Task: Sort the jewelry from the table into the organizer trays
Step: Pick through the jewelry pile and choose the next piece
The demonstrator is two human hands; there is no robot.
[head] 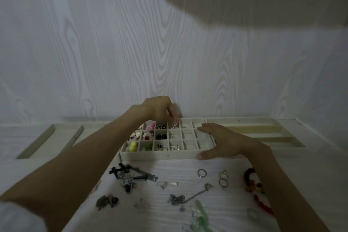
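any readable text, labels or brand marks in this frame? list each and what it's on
None readable.
Two black square pieces in the grid tray carry a pale mark; too small to tell whether it is a letter or a motif.
Nothing on the wall panel but wood grain.

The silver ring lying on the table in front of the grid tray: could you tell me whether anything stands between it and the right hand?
Nothing visible does. The right hand rests open on the grid tray, thumb at its front wall, and bare tabletop separates it from the silver ring.
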